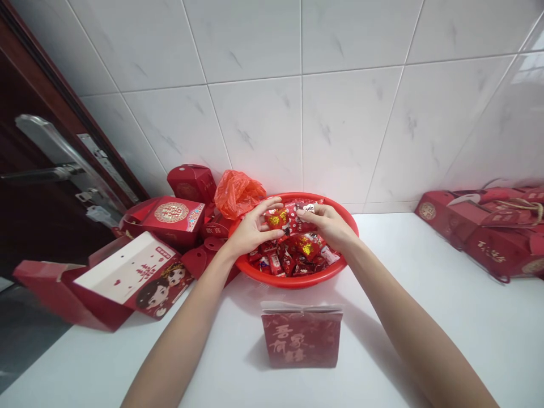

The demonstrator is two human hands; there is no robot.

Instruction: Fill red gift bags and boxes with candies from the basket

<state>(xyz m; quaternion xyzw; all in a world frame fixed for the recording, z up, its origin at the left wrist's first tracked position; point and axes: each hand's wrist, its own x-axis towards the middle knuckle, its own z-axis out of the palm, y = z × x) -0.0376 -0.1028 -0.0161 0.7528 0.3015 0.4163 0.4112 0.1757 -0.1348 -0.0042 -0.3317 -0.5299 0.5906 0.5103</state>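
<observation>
Over the red plastic basket (293, 279), both of my hands are holding wrapped sweets. My left hand (254, 228) is curled with thumb and fingers around a red-and-gold wrapped candy (278, 217). My right hand (329, 225) pinches a dark red candy packet (301, 224) that carries a white label and dots. The two packets touch or overlap between the hands. Below them, a heap of wrapped candies (306, 246) in red, gold and white fills the basket. Closer to me stands a small red paper gift box (302, 343) with pale Chinese characters; its upper edge looks open.
Several red gift boxes (174, 216) are piled at the left, one with a cream flap (127, 266). A crumpled orange-red plastic bag (238, 192) lies behind the basket. More red boxes (488, 226) sit at the right. A tiled wall (348, 124) and a door handle (59, 141) border the white table.
</observation>
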